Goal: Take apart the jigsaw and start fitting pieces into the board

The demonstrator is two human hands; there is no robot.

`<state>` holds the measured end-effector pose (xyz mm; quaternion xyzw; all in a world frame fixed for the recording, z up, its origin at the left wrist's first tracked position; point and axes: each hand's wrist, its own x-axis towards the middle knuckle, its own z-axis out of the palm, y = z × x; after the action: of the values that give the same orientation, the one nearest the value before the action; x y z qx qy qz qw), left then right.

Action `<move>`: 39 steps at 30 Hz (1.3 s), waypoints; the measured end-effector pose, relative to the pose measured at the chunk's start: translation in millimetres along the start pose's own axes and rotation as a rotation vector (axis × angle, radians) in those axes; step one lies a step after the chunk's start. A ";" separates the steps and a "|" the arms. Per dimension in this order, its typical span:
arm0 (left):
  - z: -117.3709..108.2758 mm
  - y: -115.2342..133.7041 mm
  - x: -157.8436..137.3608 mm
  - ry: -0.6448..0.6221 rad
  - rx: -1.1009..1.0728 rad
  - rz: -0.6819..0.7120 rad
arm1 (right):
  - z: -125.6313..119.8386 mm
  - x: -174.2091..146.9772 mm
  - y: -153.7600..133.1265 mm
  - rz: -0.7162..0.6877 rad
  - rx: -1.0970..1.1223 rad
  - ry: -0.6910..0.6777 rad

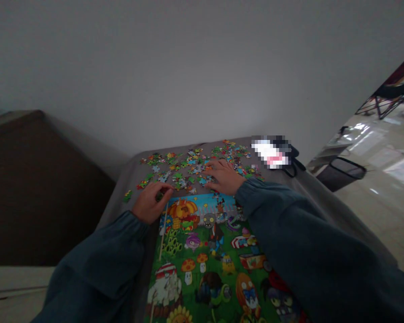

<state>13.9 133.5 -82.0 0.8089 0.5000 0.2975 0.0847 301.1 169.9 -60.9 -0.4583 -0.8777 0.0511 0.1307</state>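
Loose jigsaw puzzle pieces [180, 181] in many colours lie scattered over the far part of a grey cloth-covered table. My right hand [225, 177] is over the pieces, its fingers spread and their tips down among them. At the near left edge of the pieces is my left hand [151, 202], curled with thumb and forefinger tips together. Whether a piece is pinched there is too small to make out. Below both hands lies a colourful cartoon picture sheet [202, 251] with a pumpkin, mushrooms and zombies; my right sleeve covers part of its right side.
A blurred-out bright item [271, 154] lies with a black strapped object [298, 163] at the table's far right. A pale wall [202, 76] rises behind the table. A dark brown box-like piece [43, 193] stands left; a dark bin-like container [340, 175] is at right.
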 end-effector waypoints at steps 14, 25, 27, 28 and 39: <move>0.6 4.6 -5.9 0.025 -0.060 0.066 | -4.0 -25.4 9.4 -0.049 0.646 -0.041; 3.8 -6.5 -4.3 0.075 0.029 -0.072 | 17.1 -56.4 2.4 -0.227 0.234 0.007; 1.4 -9.2 1.8 0.070 0.047 -0.085 | 20.7 -56.0 -0.5 -0.218 0.145 0.011; -0.6 -10.8 6.6 0.062 0.065 -0.084 | 20.8 -56.2 -1.6 -0.216 0.117 0.006; 5.2 -43.5 22.0 0.035 0.227 -0.129 | 12.4 -62.9 0.3 -0.249 0.029 -0.012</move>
<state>-9.0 174.4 -96.3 0.7741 0.5828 0.2471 0.0028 332.2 119.0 -84.4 -0.3436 -0.9277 0.0501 0.1372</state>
